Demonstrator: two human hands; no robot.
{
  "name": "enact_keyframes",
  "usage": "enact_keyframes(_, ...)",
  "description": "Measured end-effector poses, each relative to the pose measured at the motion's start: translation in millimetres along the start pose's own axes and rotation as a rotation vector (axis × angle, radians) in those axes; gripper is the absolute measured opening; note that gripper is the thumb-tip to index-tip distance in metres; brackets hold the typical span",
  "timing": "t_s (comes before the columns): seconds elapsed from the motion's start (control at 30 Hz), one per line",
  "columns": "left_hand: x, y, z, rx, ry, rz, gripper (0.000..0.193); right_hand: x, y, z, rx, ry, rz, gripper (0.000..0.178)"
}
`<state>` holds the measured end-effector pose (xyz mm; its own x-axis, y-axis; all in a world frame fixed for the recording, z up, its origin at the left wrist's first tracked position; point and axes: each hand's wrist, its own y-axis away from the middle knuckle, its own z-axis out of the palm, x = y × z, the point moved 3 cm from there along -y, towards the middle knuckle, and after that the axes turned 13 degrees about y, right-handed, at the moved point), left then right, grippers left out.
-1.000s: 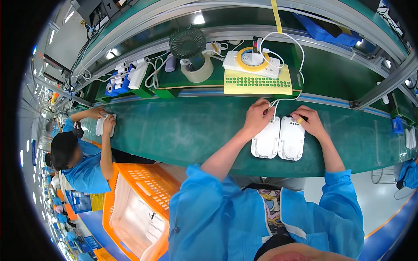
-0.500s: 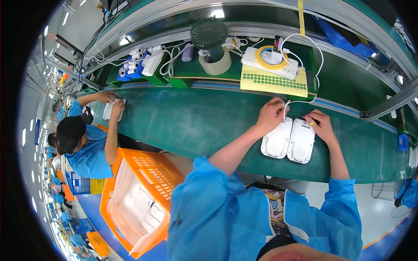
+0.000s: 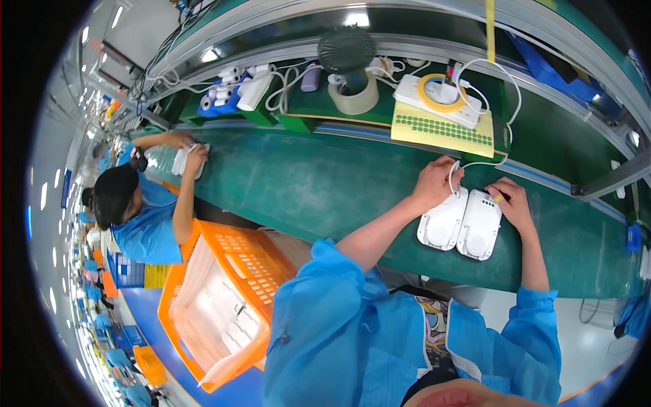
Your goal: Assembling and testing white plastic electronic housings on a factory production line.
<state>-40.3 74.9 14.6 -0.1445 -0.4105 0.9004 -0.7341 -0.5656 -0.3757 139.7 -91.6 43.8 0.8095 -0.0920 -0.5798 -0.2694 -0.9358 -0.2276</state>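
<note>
Two flat white devices with rounded corners lie side by side on the green bench: the left device (image 3: pixel 441 225) and the right device (image 3: pixel 479 227). Each has a round raised disc at its near end; small dark dots show at the right one's far end. My left hand (image 3: pixel 437 183) is closed at the far end of the left device, gripping a white cable (image 3: pixel 485 163) whose end is hidden by the fingers. At the far corner of the right device, my right hand (image 3: pixel 512 200) has its fingertips pinched on the edge. A yellowish band wraps one finger.
A shelf behind holds a power strip (image 3: pixel 434 102), a yellow sticker sheet (image 3: pixel 441 129), a tape roll (image 3: pixel 354 97) and a small fan (image 3: pixel 347 51). An orange crate (image 3: pixel 237 254) stands left, beyond it a co-worker (image 3: pixel 146 217) handling white parts on the bench (image 3: pixel 305 176).
The whole view has shifted, so the bench and devices sit slightly farther right in the picture. Both my hands keep their places at the devices' far ends.
</note>
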Motion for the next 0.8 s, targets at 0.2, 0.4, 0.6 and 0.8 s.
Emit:
enact_keyframes(0.2,-13.0,-3.7,-4.1,-0.004,-0.026,0.010,0.015,34.5,-4.1,4.8,-0.027,-0.446,0.316,0.049)
enact_keyframes(0.4,7.7,-11.1,-1.2,-0.067,-0.006,-0.092,0.024,38.8,-4.8,-7.0,0.014,-0.572,0.325,0.076)
enact_keyframes(0.6,13.3,-7.7,-0.1,-0.070,-0.002,-0.117,0.021,36.3,0.5,-5.4,0.018,-0.575,0.335,0.075)
enact_keyframes(0.8,24.3,-6.5,-2.0,0.042,0.001,0.171,0.011,25.6,3.8,4.2,0.164,-0.414,0.121,0.028)
